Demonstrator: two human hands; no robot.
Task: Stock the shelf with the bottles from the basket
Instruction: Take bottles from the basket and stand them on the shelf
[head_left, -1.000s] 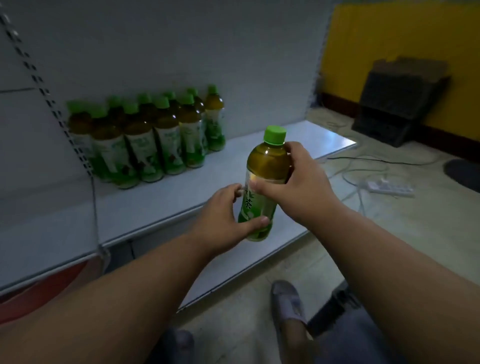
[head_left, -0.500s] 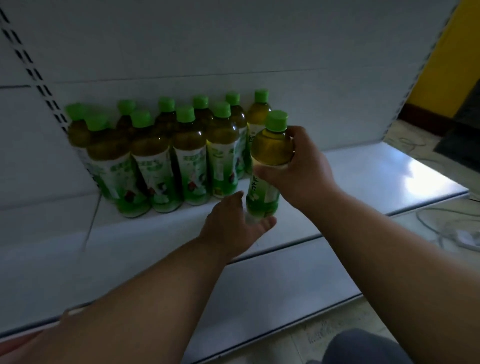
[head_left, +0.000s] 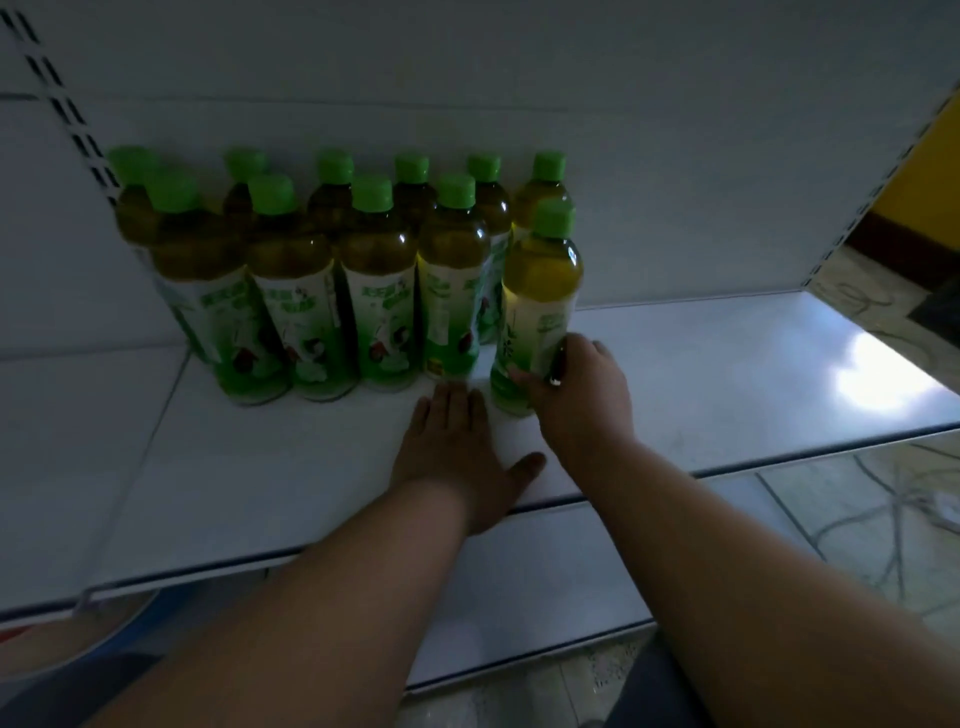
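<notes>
Right hand (head_left: 576, 395) grips bottle (head_left: 537, 291) on shelf (head_left: 727, 374); left hand (head_left: 457, 447) flat

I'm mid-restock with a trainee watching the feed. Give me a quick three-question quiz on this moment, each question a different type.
1. True or false: the right hand holds the newest bottle near its base.
2. Multiple choice: the left hand is A) gripping a cap, B) lying flat on the shelf, C) out of view.
3. Fill in: the newest bottle stands at the ___ end of the front row.

Key: 1 true; 2 B; 3 right.
</notes>
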